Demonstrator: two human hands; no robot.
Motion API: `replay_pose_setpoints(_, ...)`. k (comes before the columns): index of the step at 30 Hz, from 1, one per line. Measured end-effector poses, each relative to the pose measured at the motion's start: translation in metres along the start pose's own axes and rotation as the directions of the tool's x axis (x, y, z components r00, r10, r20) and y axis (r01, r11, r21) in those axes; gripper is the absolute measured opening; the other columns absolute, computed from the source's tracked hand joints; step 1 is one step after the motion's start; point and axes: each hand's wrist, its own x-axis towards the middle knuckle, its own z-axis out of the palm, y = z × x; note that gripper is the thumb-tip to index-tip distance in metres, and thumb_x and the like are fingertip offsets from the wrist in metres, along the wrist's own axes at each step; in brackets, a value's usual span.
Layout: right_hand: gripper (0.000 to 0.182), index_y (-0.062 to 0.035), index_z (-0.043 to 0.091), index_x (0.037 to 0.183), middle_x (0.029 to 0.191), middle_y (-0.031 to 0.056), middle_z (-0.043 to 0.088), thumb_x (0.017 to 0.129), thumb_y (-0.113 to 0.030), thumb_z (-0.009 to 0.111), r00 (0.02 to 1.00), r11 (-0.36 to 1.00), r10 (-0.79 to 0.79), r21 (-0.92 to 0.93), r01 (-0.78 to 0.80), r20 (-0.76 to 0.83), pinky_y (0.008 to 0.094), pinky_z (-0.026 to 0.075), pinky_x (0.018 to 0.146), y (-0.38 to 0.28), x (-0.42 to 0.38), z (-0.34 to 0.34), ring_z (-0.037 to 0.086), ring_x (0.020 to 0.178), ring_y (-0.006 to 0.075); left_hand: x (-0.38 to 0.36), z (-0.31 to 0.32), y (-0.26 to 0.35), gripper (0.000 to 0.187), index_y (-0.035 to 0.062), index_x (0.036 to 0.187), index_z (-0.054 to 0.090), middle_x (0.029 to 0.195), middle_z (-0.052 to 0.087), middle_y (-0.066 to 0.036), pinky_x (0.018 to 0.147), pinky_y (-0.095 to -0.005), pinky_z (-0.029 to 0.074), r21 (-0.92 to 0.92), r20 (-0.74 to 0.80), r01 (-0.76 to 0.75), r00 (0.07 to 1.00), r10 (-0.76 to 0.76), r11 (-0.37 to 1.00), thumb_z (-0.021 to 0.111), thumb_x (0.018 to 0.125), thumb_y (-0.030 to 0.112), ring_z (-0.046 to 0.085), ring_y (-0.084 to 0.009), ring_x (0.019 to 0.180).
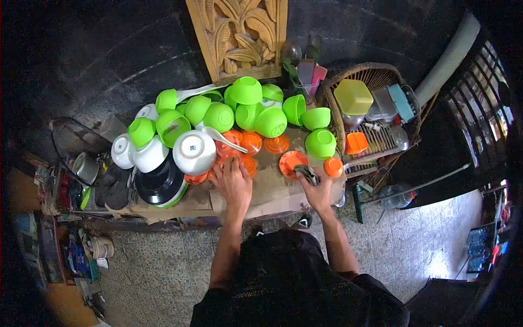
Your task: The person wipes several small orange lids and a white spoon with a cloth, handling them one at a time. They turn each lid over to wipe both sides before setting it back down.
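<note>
My left hand (pixel 233 185) rests with its fingers stretched out over a cluster of orange plastic lids (pixel 251 143), touching the near ones. A crumpled dark cloth (pixel 308 175) is pinched in my right hand (pixel 318 193), at the edge of an orange saucer-like dish (pixel 290 160). To the right of that hand stands a small orange cup (pixel 333 167). Upside-down green bowls (pixel 271 122) are heaped behind the lids. A white bowl (pixel 194 152) lies bottom up left of my left hand, with a white ladle (pixel 226 138) beside it.
Cardboard (pixel 261 199) covers the table's front. At the left is a black bowl (pixel 159 185) near a metal pot (pixel 86 167). A wicker rack (pixel 400 73) on the right holds plastic containers, including a yellow one (pixel 353 97). A carved wooden panel (pixel 239 38) leans against the wall.
</note>
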Motion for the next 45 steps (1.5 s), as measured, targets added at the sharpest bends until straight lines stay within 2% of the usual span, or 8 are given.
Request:
replay_pose_setpoints(17,0.035,0.0045,0.077,0.106,0.085,0.0120,0.077,0.089,-0.025,0.085,0.996,0.996,-0.074,0.047,0.076,-0.041,0.0327,0.055,0.072,-0.018,-0.035,0.029,0.069,0.075,0.0142,-0.010,-0.033,-0.030,0.024,0.0078,0.113,0.076,0.111,0.075,-0.005,0.100,-0.0492,0.041,-0.298,-0.188,-0.188,0.973,0.135,0.936,0.074,0.089,0.007,0.063,-0.0311,0.110)
replay_pose_setpoints(22,0.034,-0.0020,0.076,0.110,0.077,0.0018,0.071,0.100,-0.034,0.074,0.917,0.815,0.387,0.431,-0.387,0.091,0.0288,0.053,0.066,-0.025,-0.032,0.035,0.067,0.070,0.0121,-0.019,-0.038,-0.014,0.031,0.0079,0.109,0.078,0.116,0.075,-0.004,0.098,-0.0475,0.051,-0.545,-0.221,-0.463,0.883,0.413,0.699,0.075,0.079,-0.003,0.063,-0.0322,0.116)
replay_pose_setpoints(26,0.036,-0.0019,0.070,0.117,0.090,0.0014,0.073,0.098,-0.032,0.076,0.912,0.577,0.372,0.727,-0.373,0.173,0.0285,0.050,0.061,-0.038,-0.034,0.042,0.063,0.072,0.0096,-0.034,-0.020,-0.005,0.036,0.0091,0.108,0.079,0.118,0.074,-0.005,0.100,-0.0476,0.054,-0.653,-0.171,-0.509,0.820,0.546,0.561,0.075,0.076,-0.005,0.061,-0.0341,0.122)
replay_pose_setpoints(30,0.033,-0.0039,0.069,0.117,0.098,0.0025,0.072,0.097,-0.029,0.077,0.884,0.751,0.343,0.472,-0.462,0.319,0.0298,0.051,0.062,-0.016,-0.041,0.037,0.065,0.080,0.0104,-0.043,-0.007,-0.008,0.039,0.0207,0.114,0.082,0.137,0.066,-0.008,0.114,-0.0511,0.042,-0.696,-0.104,-0.497,0.784,0.611,0.519,0.078,0.079,0.005,0.054,-0.0321,0.135)
replay_pose_setpoints(33,0.034,-0.0043,0.068,0.118,0.104,0.0045,0.073,0.096,-0.027,0.078,0.886,0.665,0.371,0.587,-0.462,0.277,0.0309,0.053,0.066,-0.018,-0.046,0.042,0.066,0.085,0.0131,-0.045,-0.030,0.007,0.053,0.0166,0.138,0.070,0.156,0.049,-0.016,0.121,-0.0507,0.034,-0.803,-0.117,-0.343,0.893,0.435,0.487,0.078,0.086,0.006,0.046,-0.0299,0.144)
replay_pose_setpoints(35,0.046,-0.0076,0.061,0.137,0.109,0.0020,0.072,0.098,-0.027,0.076,0.898,0.679,0.373,0.591,-0.435,0.233,0.0288,0.053,0.068,-0.020,-0.050,0.047,0.066,0.087,0.0114,-0.054,-0.016,0.009,0.062,0.0062,0.156,0.048,0.166,0.032,-0.019,0.125,-0.0470,0.029,-0.971,0.202,0.230,0.936,0.289,-0.065,0.071,0.099,0.015,0.039,-0.0263,0.150)
replay_pose_setpoints(38,0.046,-0.0089,0.061,0.137,0.108,0.0022,0.072,0.100,-0.033,0.073,0.853,0.639,0.470,0.579,-0.506,0.228,0.0299,0.054,0.068,-0.034,-0.058,0.055,0.066,0.087,0.0122,-0.062,0.017,0.001,0.062,-0.0024,0.160,0.033,0.165,0.036,-0.016,0.124,-0.0435,0.032,-0.800,0.534,0.577,0.810,0.241,-0.163,0.058,0.109,0.024,0.038,-0.0239,0.150)
replay_pose_setpoints(45,0.031,-0.0044,0.071,0.109,0.079,-0.0032,0.065,0.100,-0.034,0.074,0.913,0.757,0.396,0.530,-0.383,0.094,0.0276,0.043,0.053,-0.016,-0.065,0.051,0.054,0.060,0.0074,-0.059,0.016,-0.009,0.050,0.0002,0.151,0.048,0.151,0.055,-0.016,0.114,-0.0463,0.048,-0.487,0.659,0.671,0.703,0.269,-0.559,0.051,0.112,0.032,0.057,-0.0276,0.137)
